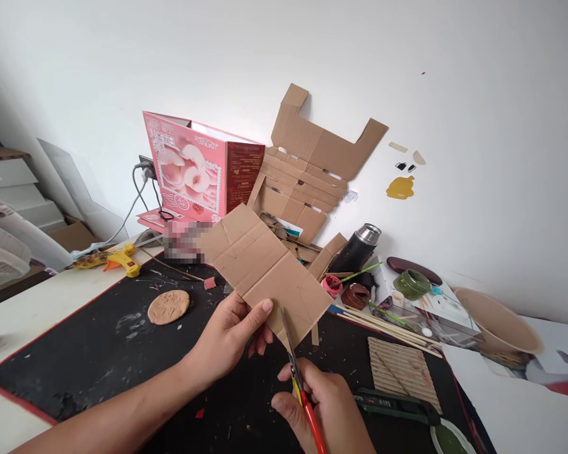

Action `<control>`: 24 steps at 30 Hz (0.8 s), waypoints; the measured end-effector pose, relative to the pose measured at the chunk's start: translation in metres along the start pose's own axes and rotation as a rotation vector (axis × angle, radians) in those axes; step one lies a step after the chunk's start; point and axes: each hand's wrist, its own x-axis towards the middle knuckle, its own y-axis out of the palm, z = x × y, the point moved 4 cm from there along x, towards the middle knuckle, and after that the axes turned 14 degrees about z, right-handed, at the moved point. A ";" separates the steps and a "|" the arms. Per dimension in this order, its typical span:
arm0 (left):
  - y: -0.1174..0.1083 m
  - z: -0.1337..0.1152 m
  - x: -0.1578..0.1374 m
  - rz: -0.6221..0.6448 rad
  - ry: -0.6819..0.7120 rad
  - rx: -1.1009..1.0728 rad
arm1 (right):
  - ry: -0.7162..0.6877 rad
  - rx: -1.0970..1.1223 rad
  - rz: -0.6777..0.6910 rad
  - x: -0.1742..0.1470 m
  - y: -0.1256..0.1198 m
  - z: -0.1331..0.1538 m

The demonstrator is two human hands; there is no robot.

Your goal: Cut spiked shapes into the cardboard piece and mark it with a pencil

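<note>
My left hand pinches the lower edge of a flat piece of brown cardboard, thumb on top and fingers beneath. The cardboard is tilted above the table and has crease lines and faint drawn marks. In my right hand is a pair of scissors with red and yellow handles. Their blades meet the cardboard's near edge just right of my left thumb. One blade lies over the sheet's face; the other is hidden.
A black mat covers the table. On it lie a round clay disc, a corrugated piece and a dark green cutter. Behind are a pink box, a thermos, paint jars and a yellow glue gun.
</note>
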 end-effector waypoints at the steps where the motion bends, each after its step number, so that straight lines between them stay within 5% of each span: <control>1: 0.000 0.000 0.000 0.000 -0.001 -0.006 | -0.001 -0.006 -0.004 0.000 0.000 0.001; 24: 0.002 0.002 0.001 0.013 0.024 -0.042 | 0.105 -0.214 -0.125 0.004 0.008 0.004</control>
